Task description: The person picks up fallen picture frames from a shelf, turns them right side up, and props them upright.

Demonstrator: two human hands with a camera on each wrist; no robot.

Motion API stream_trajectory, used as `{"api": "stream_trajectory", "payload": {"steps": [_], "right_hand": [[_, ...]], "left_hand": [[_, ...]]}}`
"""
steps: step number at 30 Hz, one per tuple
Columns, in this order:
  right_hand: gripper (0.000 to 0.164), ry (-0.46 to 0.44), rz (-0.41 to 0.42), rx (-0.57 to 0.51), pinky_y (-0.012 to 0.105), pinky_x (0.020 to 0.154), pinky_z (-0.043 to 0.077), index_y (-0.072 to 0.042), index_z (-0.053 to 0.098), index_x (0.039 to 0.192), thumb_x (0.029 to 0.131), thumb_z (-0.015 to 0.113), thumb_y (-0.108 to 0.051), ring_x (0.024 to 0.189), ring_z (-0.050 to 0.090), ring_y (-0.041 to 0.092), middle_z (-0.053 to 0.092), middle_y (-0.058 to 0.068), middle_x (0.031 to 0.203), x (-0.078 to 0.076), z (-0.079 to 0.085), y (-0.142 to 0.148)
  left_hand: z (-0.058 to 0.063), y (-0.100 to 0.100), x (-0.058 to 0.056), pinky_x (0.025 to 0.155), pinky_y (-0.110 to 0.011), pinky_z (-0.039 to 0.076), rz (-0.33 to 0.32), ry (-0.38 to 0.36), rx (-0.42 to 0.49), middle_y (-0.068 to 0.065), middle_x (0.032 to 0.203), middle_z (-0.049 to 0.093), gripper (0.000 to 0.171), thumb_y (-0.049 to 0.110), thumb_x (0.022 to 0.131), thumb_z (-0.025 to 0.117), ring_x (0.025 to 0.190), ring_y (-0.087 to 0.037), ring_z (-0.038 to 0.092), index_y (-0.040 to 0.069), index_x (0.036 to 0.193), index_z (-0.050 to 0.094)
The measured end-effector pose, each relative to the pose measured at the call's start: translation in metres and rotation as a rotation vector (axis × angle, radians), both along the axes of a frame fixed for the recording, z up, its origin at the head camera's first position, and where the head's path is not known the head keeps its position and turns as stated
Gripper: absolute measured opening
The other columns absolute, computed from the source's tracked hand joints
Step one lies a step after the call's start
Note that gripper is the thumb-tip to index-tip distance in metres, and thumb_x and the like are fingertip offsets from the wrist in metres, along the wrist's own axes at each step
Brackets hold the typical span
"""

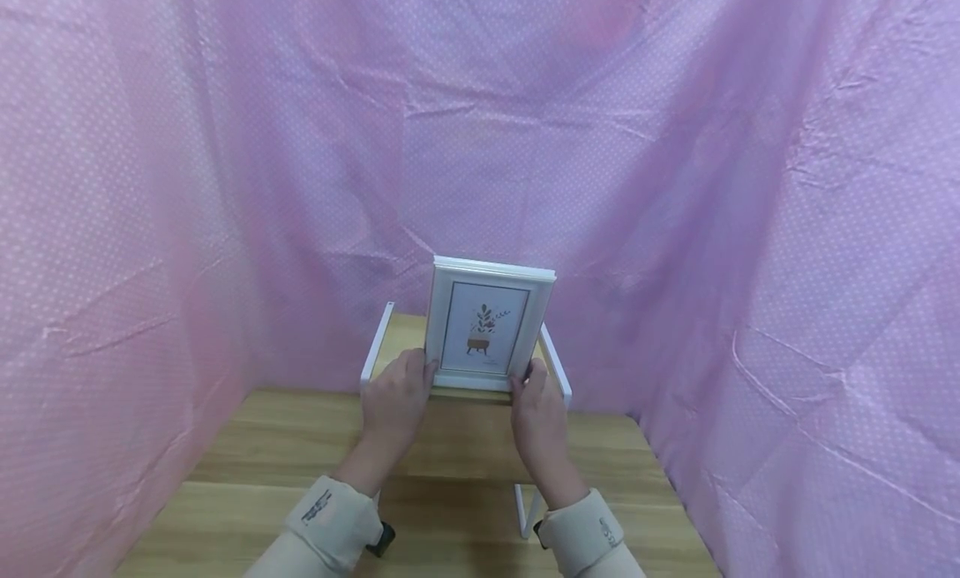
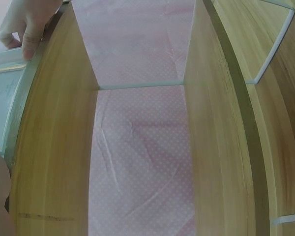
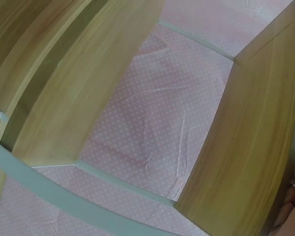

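Observation:
A white picture frame with a potted-plant print stands nearly upright at the top board of a small wooden shelf. My left hand grips its lower left corner, and my right hand grips the lower right one, thumbs towards the front. In the left wrist view the right hand and part of the picture frame show beside the board. Only a bit of the right hand enters the right wrist view. Whether the frame's bottom bears on the board I cannot tell.
White metal side rails edge the shelf's top, with white legs below. A lower wooden board lies under the top one. The shelf stands on a wood-grain table, enclosed by pink dotted cloth.

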State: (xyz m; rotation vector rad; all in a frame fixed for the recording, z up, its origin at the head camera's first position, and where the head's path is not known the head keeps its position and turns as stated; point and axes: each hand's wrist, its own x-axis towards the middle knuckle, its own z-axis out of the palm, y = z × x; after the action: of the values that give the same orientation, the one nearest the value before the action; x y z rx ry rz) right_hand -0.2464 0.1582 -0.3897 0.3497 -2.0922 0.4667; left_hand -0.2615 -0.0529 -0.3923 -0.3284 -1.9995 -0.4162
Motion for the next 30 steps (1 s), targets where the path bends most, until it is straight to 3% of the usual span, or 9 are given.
{"api": "stream_trajectory", "payload": {"steps": [12,30], "right_hand": [[0.034,-0.062,0.031,0.009,0.048,0.076,0.057,0.002,0.043,0.124,0.1,0.064,-0.008,0.094,0.067,0.037,0.065,0.024,0.104,0.0038,-0.0009,0.0023],[0.033,-0.058,0.01,-0.013,0.047,0.073,0.056,0.0,0.044,0.124,0.1,0.063,-0.01,0.09,0.066,0.035,0.065,0.021,0.103,0.0018,-0.0002,0.0014]], "left_hand": [[-0.0034,0.0002,0.0014,0.038,-0.022,0.026,-0.011,-0.05,-0.002,-0.002,0.064,0.051,0.025,0.022,0.096,0.073,0.045,-0.01,0.037,0.004,0.095,0.055],[0.0005,-0.0007,0.0023,0.039,-0.021,0.027,-0.03,-0.066,-0.001,0.0,0.065,0.051,0.024,0.022,0.097,0.071,0.045,-0.008,0.037,0.004,0.099,0.056]]}}
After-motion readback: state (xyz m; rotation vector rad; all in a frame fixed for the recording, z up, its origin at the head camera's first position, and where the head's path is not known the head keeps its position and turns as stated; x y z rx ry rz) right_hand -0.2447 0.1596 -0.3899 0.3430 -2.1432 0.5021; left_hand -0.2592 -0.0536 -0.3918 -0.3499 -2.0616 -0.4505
